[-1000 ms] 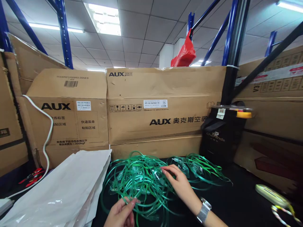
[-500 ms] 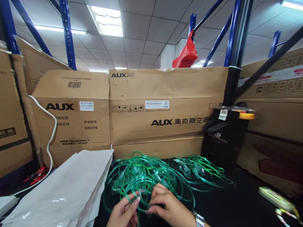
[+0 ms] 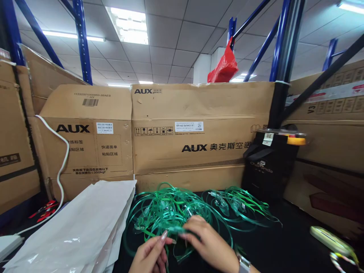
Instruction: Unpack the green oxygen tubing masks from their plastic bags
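Note:
A tangled heap of thin green see-through tubing with clear plastic pieces lies on the black tabletop in front of me. At its near edge, my left hand pinches a piece of green tubing between thumb and forefinger, the other fingers curled. My right hand, a watch on its wrist, has its fingers closed round tubing just to the right; motion blurs its fingertips. A loop of tubing hangs below and between the hands. To the right lies a smaller bundle of green tubing, also with clear pieces, apart from both hands.
White plastic bags are stacked at left beside a white cable. Cardboard boxes wall off the back. A black bag stands back right, and a pale green object with a strap lies at right.
My right hand has shifted slightly right and turned, its fingers now lying flatter over the tubing. A loop of tubing now shows below the hands. My left hand stays almost in place.

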{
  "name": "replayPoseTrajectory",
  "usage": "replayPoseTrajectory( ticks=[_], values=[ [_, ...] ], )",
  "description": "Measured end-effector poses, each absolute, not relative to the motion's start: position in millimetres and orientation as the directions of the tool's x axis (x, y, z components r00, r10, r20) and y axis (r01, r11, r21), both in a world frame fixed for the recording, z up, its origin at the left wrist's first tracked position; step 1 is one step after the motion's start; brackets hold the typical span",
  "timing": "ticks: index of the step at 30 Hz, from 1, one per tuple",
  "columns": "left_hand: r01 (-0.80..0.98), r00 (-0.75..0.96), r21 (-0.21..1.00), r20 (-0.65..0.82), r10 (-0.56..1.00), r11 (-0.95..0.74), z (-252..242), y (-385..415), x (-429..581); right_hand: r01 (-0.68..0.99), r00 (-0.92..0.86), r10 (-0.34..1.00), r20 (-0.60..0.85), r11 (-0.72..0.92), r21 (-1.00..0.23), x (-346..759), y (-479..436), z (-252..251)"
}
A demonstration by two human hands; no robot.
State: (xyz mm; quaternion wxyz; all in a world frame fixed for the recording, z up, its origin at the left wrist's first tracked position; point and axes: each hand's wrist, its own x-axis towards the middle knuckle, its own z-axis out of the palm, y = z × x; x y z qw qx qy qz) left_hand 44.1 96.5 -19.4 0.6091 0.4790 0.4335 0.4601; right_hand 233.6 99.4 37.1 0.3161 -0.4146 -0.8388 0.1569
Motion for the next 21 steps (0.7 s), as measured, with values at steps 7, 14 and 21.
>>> replayPoseTrajectory(
  ticks=[7,14,21],
  values=[
    [-0.122,0.034,0.992,-0.025,0.999,0.029,-33.1,100.4,48.7,0.190,-0.210,0.815,0.540,0.576,-0.795,248.1,149.2,151.5],
    [-0.178,-0.010,0.983,0.030,0.999,-0.032,-43.5,103.7,49.0,-0.053,0.061,0.732,0.678,0.681,-0.730,238.2,172.5,241.3],
    [-0.169,0.010,0.985,0.047,0.999,-0.044,-42.3,103.2,49.1,-0.226,0.386,0.491,0.781,0.871,-0.436,235.7,163.0,285.0]
  ],
)
